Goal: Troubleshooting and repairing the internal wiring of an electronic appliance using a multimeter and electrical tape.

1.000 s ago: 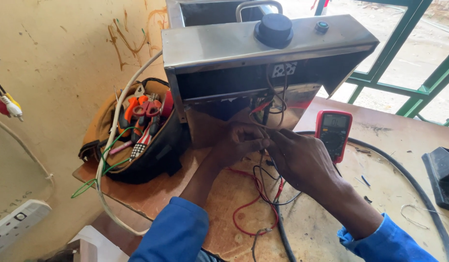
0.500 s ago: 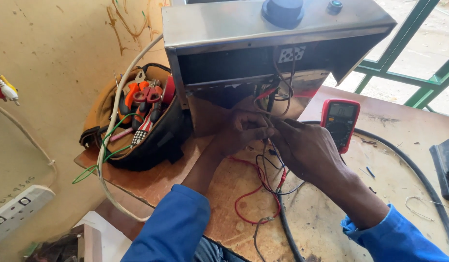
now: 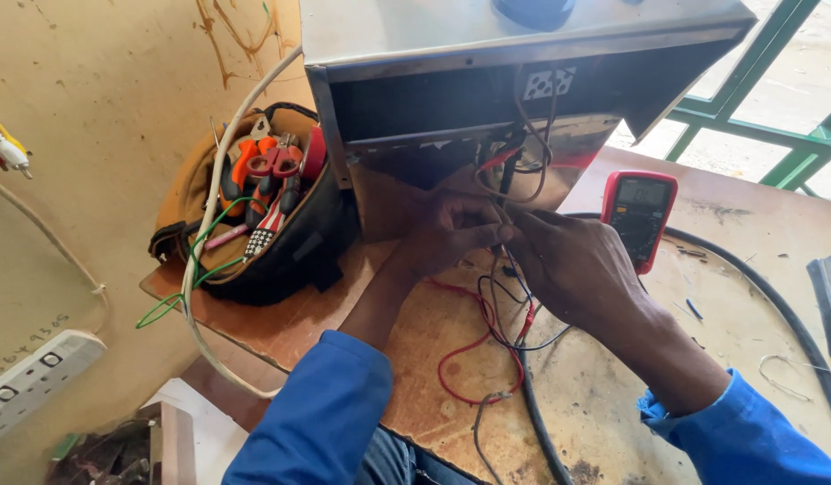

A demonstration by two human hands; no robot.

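Both hands, left hand (image 3: 451,235) and right hand (image 3: 573,265), fingertips pinched together on wires (image 3: 503,224) below metal box (image 3: 523,63); best kept steady, strands clear of red meter (image 3: 638,216).

The fingertips of both hands meet at a bundle of wires (image 3: 503,235), and which wire each pinches is too small to tell. The metal box (image 3: 523,45) is cut off at the top edge, its dark knob (image 3: 534,11) half shown. The tools in the bag (image 3: 254,224) overlap, mostly hidden. The multimeter (image 3: 638,216) screen is unreadable. A dark object (image 3: 830,296) leaves the right edge.
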